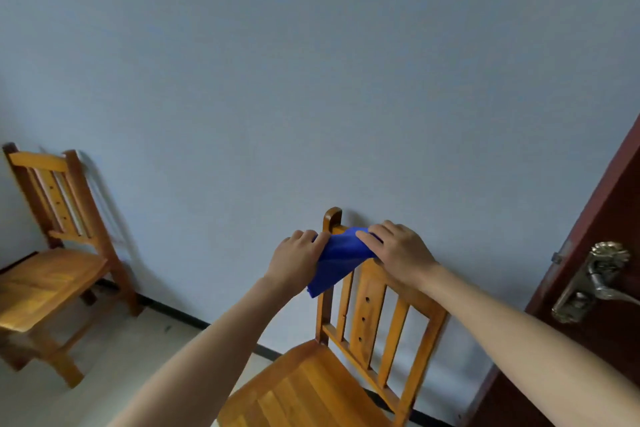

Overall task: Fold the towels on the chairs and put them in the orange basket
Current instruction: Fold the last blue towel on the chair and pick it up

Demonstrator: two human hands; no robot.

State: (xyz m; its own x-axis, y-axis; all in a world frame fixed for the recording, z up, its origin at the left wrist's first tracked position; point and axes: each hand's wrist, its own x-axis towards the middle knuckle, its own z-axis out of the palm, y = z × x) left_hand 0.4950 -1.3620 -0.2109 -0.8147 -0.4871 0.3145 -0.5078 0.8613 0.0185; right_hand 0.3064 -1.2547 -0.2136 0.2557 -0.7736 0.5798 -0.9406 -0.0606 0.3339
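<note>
Clearly early: both the left hand (298, 258) and right hand (398, 250) pinch the blue towel (341, 258) draped over the near chair's (367, 319) backrest; folding and basketing remain, basket unseen.

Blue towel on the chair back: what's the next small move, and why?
Likely lift it off to fold it: the left hand and right hand both hold the blue towel, which is draped over the top rail of the near chair.
</note>
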